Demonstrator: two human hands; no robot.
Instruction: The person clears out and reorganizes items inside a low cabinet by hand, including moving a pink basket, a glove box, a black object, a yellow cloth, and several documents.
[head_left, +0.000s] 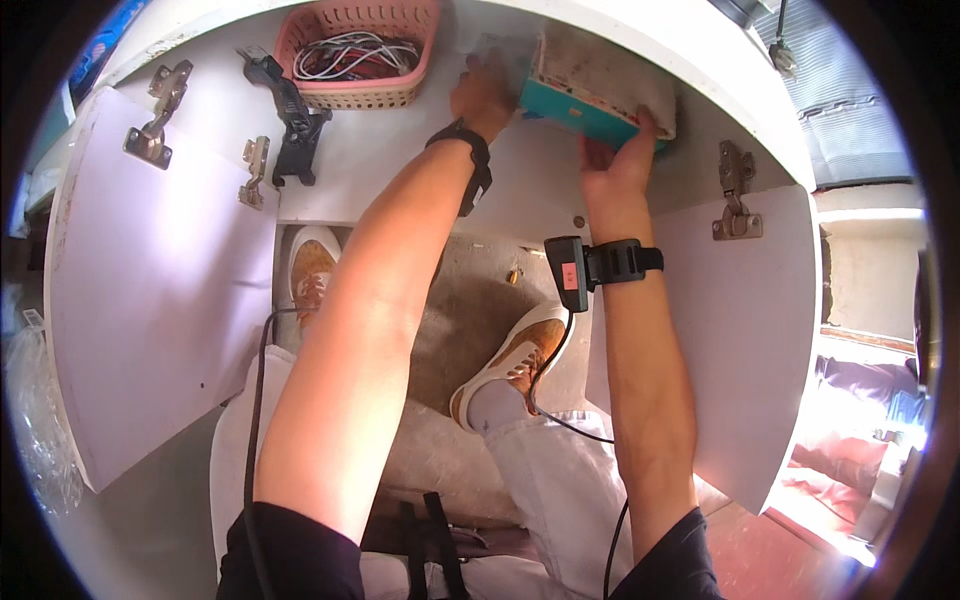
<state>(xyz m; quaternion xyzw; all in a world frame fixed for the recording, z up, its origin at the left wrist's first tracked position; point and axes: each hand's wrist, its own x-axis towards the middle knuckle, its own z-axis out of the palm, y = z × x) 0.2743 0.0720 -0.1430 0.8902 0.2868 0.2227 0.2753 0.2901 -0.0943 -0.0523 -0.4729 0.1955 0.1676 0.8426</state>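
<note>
Inside an open white cabinet, a box with a teal side (585, 112) and a worn, stained top stands at the right. My right hand (626, 154) grips its near right edge, thumb up against the side and fingers beneath. Just left of the box, my left hand (486, 94) reaches deep into the cabinet; its fingers are blurred, and whether they hold anything is unclear. A pink plastic basket (360, 94) with white and dark cables (352, 56) stands further left. Beside it lies a black plastic bracket-like part (292, 120).
Two white cabinet doors stand open, the left door (165, 300) and the right door (705, 330), with metal hinges (737, 195). My shoes (517, 360) are on the floor below the cabinet. A black cable (261, 390) runs along my left arm.
</note>
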